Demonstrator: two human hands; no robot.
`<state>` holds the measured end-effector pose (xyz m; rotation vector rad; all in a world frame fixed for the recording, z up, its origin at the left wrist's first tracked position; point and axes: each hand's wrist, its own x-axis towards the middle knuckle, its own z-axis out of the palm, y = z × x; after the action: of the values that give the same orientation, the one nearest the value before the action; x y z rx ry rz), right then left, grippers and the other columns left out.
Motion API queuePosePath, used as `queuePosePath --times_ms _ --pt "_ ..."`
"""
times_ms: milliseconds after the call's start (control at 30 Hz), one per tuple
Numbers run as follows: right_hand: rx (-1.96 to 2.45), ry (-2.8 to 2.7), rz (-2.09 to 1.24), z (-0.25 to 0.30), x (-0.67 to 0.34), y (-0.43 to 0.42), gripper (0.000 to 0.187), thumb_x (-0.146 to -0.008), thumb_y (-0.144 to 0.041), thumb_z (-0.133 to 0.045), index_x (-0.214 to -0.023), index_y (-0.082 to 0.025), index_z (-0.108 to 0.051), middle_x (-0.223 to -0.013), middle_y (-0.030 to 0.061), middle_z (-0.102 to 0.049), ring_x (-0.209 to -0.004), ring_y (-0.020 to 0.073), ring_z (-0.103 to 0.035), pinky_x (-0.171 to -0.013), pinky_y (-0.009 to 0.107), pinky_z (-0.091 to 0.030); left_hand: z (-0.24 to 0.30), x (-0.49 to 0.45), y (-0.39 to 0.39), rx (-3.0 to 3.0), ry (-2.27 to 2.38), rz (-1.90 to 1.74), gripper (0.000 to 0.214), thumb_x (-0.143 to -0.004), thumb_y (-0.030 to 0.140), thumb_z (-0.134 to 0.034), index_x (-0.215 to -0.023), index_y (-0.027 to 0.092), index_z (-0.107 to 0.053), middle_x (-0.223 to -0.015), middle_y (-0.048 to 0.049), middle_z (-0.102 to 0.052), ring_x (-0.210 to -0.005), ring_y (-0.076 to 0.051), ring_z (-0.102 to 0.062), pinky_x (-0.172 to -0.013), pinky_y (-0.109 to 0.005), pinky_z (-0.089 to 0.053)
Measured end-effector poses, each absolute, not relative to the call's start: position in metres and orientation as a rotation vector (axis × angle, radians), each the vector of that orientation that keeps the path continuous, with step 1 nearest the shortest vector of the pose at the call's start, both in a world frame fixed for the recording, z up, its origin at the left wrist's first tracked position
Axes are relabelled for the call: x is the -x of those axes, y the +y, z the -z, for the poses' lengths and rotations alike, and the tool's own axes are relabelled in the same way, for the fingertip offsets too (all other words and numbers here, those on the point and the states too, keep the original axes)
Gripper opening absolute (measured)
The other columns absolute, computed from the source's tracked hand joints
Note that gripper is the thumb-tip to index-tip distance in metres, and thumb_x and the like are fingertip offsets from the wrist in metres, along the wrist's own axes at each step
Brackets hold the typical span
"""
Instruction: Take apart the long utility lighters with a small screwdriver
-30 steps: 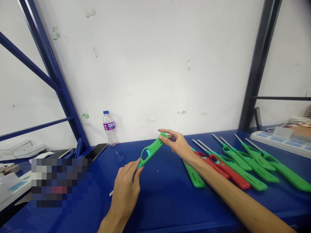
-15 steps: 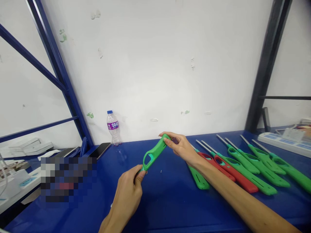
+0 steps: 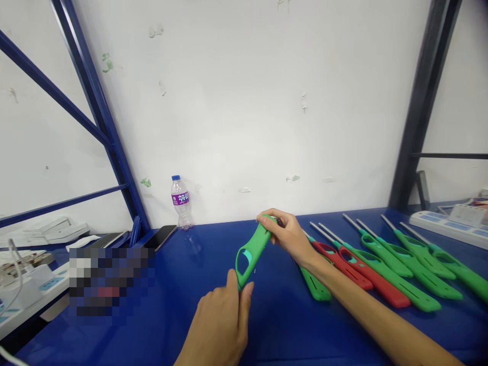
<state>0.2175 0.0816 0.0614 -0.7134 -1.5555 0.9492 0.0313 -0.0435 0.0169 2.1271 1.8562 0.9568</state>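
Note:
Both hands hold one green lighter handle [image 3: 252, 251] with a teal trigger above the blue table [image 3: 183, 305]. My left hand [image 3: 224, 323] pinches its near, lower end between thumb and fingers. My right hand [image 3: 286, 235] is closed on its far, upper end. The handle slants from low at the left to high at the right. To the right of my right forearm lies a row of several long-nosed lighters, green [image 3: 396, 259] and red [image 3: 362, 274], metal tips pointing toward the wall.
A water bottle [image 3: 180, 202] stands against the white wall. Two phones [image 3: 160, 237] lie at the table's left. Blue shelf struts [image 3: 99, 117] rise on the left, a dark post [image 3: 423, 112] on the right. White power strips [image 3: 444, 225] lie at both sides.
Both hands and the green handle have shifted right and nearer to me. The handle has turned steeper, and my left hand now grips its lower end more fully.

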Motion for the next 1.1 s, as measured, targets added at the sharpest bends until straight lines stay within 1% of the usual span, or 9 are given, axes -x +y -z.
queuePosePath --times_ms 133,233,300,433,533,667,767,867,1100 --pt "0.774 -1.600 -0.921 -0.061 -0.214 0.077 0.041 -0.090 -0.056 -0.065 -0.082 -0.017 -0.074 -0.058 -0.0018 -0.055 -0.049 0.0110 -0.050 -0.048 0.024 -0.036 -0.024 -0.026 -0.048 -2.118 1.723 -0.880 0.036 -0.102 0.052 -0.043 -0.090 0.023 -0.063 -0.062 -0.0008 -0.052 -0.053 -0.019 -0.043 -0.058 -0.031 -0.022" --pt "0.796 -1.580 -0.979 -0.061 -0.214 0.079 0.045 -0.092 -0.058 -0.060 -0.082 -0.016 -0.074 -0.052 -0.0042 -0.047 -0.044 0.0095 -0.041 -0.043 0.023 -0.028 -0.029 -0.026 -0.049 -1.946 1.535 -0.826 0.049 -0.103 0.062 -0.035 -0.080 0.023 -0.055 -0.065 0.0015 -0.050 -0.056 -0.016 -0.045 -0.056 -0.027 -0.029" --pt "0.793 -1.542 -1.028 -0.060 -0.216 0.081 0.045 -0.092 -0.059 -0.059 -0.085 -0.017 -0.073 -0.050 -0.0060 -0.041 -0.042 0.0086 -0.035 -0.041 0.023 -0.023 -0.026 -0.029 -0.048 -1.731 1.399 -0.817 0.053 -0.100 0.070 -0.035 -0.078 0.022 -0.048 -0.063 0.0058 -0.044 -0.049 -0.011 -0.042 -0.052 -0.024 -0.033" --pt "0.730 -1.457 -1.146 -0.060 -0.219 0.084 0.045 -0.090 -0.061 -0.061 -0.089 -0.018 -0.072 -0.051 -0.0078 -0.037 -0.041 0.0076 -0.030 -0.040 0.022 -0.020 -0.012 -0.043 -0.042 -1.294 0.879 -0.763 0.057 -0.091 0.080 -0.043 -0.081 0.024 -0.039 -0.057 0.0113 -0.037 -0.032 -0.006 -0.036 -0.038 -0.020 -0.025" --pt "0.662 -1.404 -1.201 -0.063 -0.220 0.081 0.047 -0.088 -0.064 -0.064 -0.093 -0.018 -0.071 -0.054 -0.0079 -0.035 -0.042 0.0073 -0.029 -0.039 0.021 -0.019 -0.010 -0.053 -0.039 -1.042 0.466 -0.693 0.055 -0.091 0.076 -0.052 -0.078 0.024 -0.036 -0.051 0.0121 -0.032 -0.029 -0.005 -0.030 -0.035 -0.018 -0.019" --pt "0.602 -1.401 -1.272 -0.065 -0.217 0.075 0.053 -0.089 -0.069 -0.060 -0.106 -0.020 -0.072 -0.053 -0.0094 -0.030 -0.042 0.0073 -0.024 -0.039 0.021 -0.018 -0.020 -0.054 -0.038 -0.848 0.177 -0.547 0.052 -0.095 0.060 -0.062 -0.073 0.023 -0.032 -0.049 0.0117 -0.029 -0.029 -0.002 -0.018 -0.032 -0.018 -0.009" --pt "0.561 -1.410 -1.334 -0.062 -0.214 0.076 0.056 -0.093 -0.072 -0.052 -0.113 -0.023 -0.070 -0.050 -0.0112 -0.025 -0.040 0.0068 -0.016 -0.039 0.020 -0.015 -0.027 -0.047 -0.038 -0.744 0.131 -0.526 0.047 -0.097 0.052 -0.063 -0.075 0.023 -0.032 -0.051 0.0117 -0.030 -0.028 -0.002 -0.016 -0.028 -0.017 -0.004" --pt "0.537 -1.422 -1.346 -0.060 -0.214 0.079 0.057 -0.095 -0.071 -0.049 -0.119 -0.023 -0.068 -0.049 -0.0119 -0.024 -0.040 0.0067 -0.011 -0.039 0.021 -0.011 -0.030 -0.037 -0.034 -0.693 0.182 -0.543 0.040 -0.097 0.049 -0.062 -0.079 0.023 -0.037 -0.053 0.0125 -0.031 -0.028 -0.001 -0.010 -0.026 -0.015 -0.008" --pt "0.533 -1.477 -1.310 -0.062 -0.218 0.078 0.040 -0.099 -0.057 -0.053 -0.119 -0.024 -0.067 -0.056 -0.0103 -0.029 -0.042 0.0059 -0.014 -0.040 0.022 -0.009 -0.043 -0.017 -0.026 -0.773 0.532 -0.522 0.044 -0.086 0.054 -0.070 -0.082 0.021 -0.042 -0.053 0.0136 -0.030 -0.034 0.000 -0.007 -0.029 -0.012 -0.007"
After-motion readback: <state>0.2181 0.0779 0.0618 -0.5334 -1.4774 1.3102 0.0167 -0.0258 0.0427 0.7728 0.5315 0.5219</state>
